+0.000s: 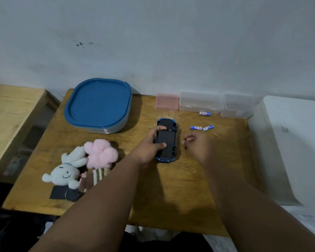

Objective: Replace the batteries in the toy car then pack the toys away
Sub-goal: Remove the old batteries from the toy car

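Observation:
A blue toy car (168, 137) lies upside down in the middle of the wooden table (171, 188), its black underside up. My left hand (151, 142) grips it from the left, fingers and thumb curled onto the underside. My right hand (198, 144) is just right of the car and pinches a small screwdriver (185, 151) whose thin shaft points down toward the table. Two blue-and-white batteries (201, 127) lie together right of the car, and a third battery (204, 113) lies farther back.
A container with a blue lid (98, 104) stands at the back left. A pink box (167, 102) and two clear boxes (201, 101) line the wall. Plush toys, a white bunny (65, 172) and a pink one (101, 153), lie front left. A white bin (295, 142) stands at the right.

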